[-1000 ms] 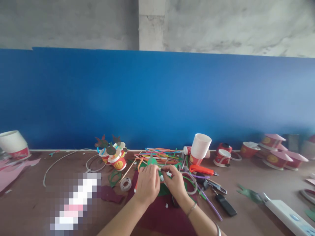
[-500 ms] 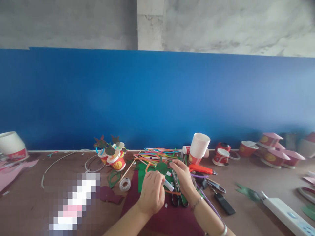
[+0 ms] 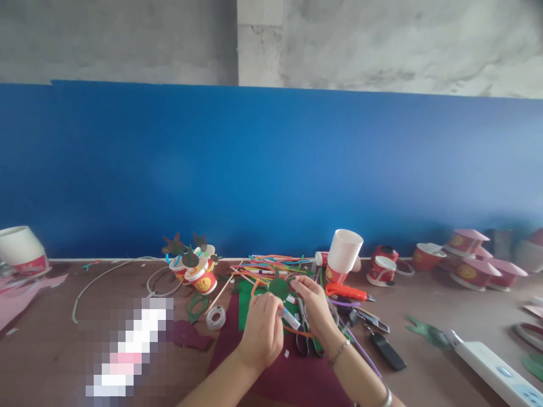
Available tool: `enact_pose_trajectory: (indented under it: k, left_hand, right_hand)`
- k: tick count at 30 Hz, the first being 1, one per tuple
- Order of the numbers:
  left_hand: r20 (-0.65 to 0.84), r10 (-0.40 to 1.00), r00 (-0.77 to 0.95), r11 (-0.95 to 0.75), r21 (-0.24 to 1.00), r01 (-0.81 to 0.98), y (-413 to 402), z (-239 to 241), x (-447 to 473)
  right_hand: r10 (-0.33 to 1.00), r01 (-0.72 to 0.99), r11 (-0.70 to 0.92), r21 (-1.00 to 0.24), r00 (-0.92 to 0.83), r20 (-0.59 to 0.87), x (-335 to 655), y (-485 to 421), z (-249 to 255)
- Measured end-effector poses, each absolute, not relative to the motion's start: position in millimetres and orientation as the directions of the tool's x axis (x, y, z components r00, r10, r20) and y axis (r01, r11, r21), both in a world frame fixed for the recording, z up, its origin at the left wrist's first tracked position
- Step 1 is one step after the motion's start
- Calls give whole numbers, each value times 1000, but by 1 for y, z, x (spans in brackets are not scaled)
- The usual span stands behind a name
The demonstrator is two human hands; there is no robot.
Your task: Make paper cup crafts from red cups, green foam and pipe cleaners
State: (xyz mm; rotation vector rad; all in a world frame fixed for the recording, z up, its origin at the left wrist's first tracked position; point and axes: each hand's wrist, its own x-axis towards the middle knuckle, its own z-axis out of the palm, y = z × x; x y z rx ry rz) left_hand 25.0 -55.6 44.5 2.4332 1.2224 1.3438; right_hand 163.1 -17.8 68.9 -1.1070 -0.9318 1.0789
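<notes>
My left hand [image 3: 263,330] is closed round a small white glue stick [image 3: 291,318] whose tip points right. My right hand [image 3: 314,302] pinches a round dark green paper cut-out [image 3: 279,288] just above the stick. Both hands hover over a dark red felt sheet [image 3: 288,373] and a green sheet [image 3: 245,305]. Scissors [image 3: 303,333] lie under my right wrist. A heap of coloured straws [image 3: 271,265] lies just beyond the hands.
Red paper cups with green cut-outs [image 3: 195,265] stand to the left, next to a tape roll [image 3: 216,317] and a white cable [image 3: 110,274]. A white cup stack [image 3: 343,254], orange cutter [image 3: 345,292], keys [image 3: 384,347], power strip [image 3: 496,370] and several bowls [image 3: 470,265] are on the right.
My hands separated and shifted right from a second ago; the left hand now shows the glue stick and the right hand lifts the green cut-out. Little differs from half a second ago.
</notes>
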Motion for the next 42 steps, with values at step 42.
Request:
enact_pose_trajectory:
  k: [42]
  left_hand:
    - [234,966,-114,-133,821,556,-22,70,-4]
  right_hand:
    - [959,541,195,-818,70,275,189,-5,62]
